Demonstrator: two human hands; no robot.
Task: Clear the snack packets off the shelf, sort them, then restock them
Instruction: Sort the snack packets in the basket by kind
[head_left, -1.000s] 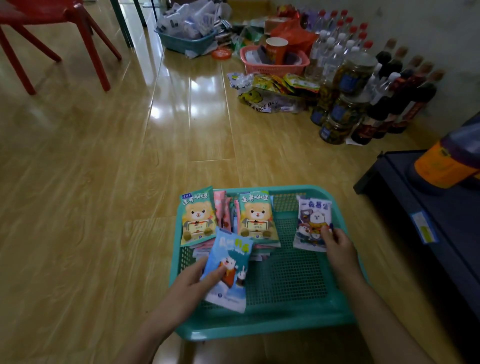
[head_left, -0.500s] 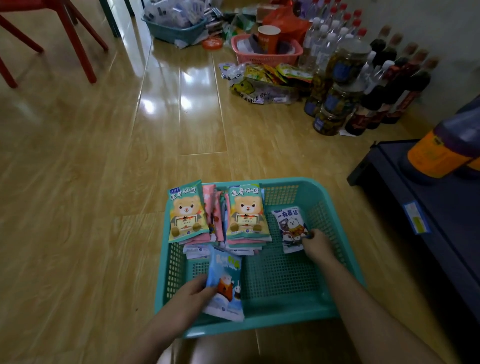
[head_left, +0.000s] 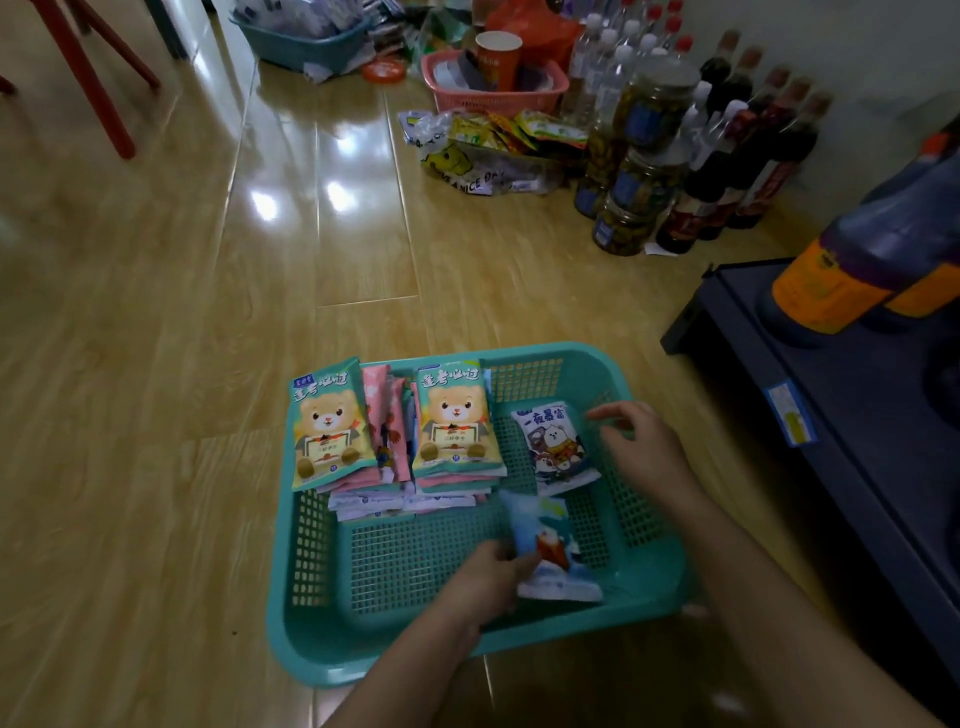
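Teal basket (head_left: 311, 597): sits on the wooden floor in the lower centre of the frame; mesh walls and mesh bottom, with the near half of the bottom bare.
Bear packets: two green packets with a cartoon bear lie on top of stacks along the basket's far side, one at the far left (head_left: 328, 423) and one just right of it (head_left: 457, 418).
Pink packets (head_left: 384, 415): stand on edge between the two bear stacks.
White packets (head_left: 369, 503): their lower edges poke out from under the stacks toward the viewer.
Dog packet (head_left: 555, 447): white-and-blue, lying flat on the mesh right of the stacks, touched by neither hand.
Left hand (head_left: 488, 579): in the near centre of the basket, thumb and fingers pinching the lower left edge of the light blue packet (head_left: 550, 545), which is blurred.
Right hand (head_left: 641, 449): over the basket's right side, just beside the dog packet, fingers spread and loosely curled, holding nothing.
Dark shelf (head_left: 857, 415): right edge of the frame, bearing a large dark bottle with an orange label (head_left: 852, 265).
Background: upper right, jars (head_left: 639, 171) and dark bottles (head_left: 727, 171) stand along the wall; a pink basket (head_left: 493, 88) and loose yellow packets (head_left: 498, 130) lie at upper centre.
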